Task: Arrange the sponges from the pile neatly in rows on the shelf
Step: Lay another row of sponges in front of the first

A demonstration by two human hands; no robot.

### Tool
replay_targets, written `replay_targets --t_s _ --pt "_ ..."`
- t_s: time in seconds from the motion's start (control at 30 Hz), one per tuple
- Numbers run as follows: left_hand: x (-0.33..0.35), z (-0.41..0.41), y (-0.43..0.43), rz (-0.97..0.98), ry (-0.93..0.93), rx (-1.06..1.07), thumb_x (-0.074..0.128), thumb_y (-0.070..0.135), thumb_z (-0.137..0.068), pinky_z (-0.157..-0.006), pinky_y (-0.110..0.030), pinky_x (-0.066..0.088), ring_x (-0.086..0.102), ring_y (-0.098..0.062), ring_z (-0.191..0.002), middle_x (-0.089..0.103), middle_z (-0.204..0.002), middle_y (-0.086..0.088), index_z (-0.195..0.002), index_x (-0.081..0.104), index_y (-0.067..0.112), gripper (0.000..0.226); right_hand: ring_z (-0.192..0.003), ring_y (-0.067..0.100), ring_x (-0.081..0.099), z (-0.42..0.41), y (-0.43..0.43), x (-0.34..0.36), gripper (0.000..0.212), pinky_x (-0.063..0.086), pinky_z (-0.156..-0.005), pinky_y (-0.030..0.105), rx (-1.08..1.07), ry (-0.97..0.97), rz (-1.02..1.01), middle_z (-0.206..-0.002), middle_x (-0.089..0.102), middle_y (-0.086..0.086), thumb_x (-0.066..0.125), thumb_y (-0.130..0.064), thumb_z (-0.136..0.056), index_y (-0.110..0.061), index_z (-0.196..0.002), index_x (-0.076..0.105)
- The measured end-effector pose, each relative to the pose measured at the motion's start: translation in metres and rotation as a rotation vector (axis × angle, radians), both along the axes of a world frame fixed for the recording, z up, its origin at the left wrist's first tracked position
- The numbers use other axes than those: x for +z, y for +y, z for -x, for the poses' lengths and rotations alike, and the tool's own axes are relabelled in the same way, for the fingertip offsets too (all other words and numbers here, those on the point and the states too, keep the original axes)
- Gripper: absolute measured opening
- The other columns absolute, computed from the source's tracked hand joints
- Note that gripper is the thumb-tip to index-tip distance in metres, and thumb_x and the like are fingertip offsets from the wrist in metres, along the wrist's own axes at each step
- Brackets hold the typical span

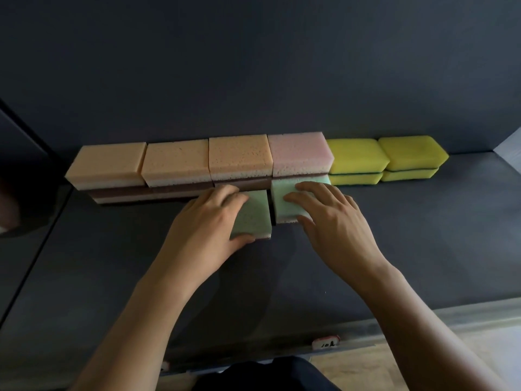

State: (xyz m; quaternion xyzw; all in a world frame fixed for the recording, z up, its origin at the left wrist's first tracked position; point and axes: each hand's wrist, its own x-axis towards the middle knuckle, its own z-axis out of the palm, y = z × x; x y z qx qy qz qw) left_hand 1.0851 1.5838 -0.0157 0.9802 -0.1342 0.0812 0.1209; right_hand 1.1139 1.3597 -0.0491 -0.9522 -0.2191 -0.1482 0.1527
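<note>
Along the back of the dark shelf (423, 235) runs a row of stacked sponges: three orange ones (174, 162), a pink one (298, 155) and two yellow stacks (383, 159). In front of the row lie two green sponges side by side. My left hand (208, 230) holds the left green sponge (255, 218), fingers over its far edge and thumb at its near edge. My right hand (329, 221) grips the right green sponge (284, 189), fingers on top and thumb at its near corner. That sponge touches the pink stack.
The shelf's back wall (253, 80) rises right behind the row. A side panel (25, 170) closes the left end. A small label (325, 343) sits on the shelf's front edge, and pale floor (394, 368) shows below it.
</note>
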Motion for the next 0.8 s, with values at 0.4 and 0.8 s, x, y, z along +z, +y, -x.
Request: replay_targets --t_s 0.4,0.8 --pt "-0.001 -0.007 -0.005 -0.034 -0.018 -0.022 0.078 0.035 -0.075 -0.093 -0.041 0.05 0.054 -0.022 -0.117 0.053 -0.134 0.003 -0.126 0.061 0.015 0.058 -0.118 0.025 0.057 0.001 0.0 0.0 0.044 0.05 -0.089 0.043 -0.001 -0.006 -0.004 -0.133 0.058 -0.001 0.072 -0.015 -0.085 -0.027 -0.126 0.06" --pt "-0.005 -0.018 -0.013 -0.045 -0.049 0.007 0.079 0.031 -0.076 -0.088 -0.037 0.051 0.054 -0.021 -0.112 0.057 -0.127 0.004 -0.123 0.064 0.018 0.051 -0.12 0.023 0.056 -0.001 0.0 0.001 0.048 0.048 -0.089 0.039 0.002 -0.013 -0.003 -0.131 0.059 -0.002 0.074 -0.009 -0.082 -0.027 -0.124 0.063"
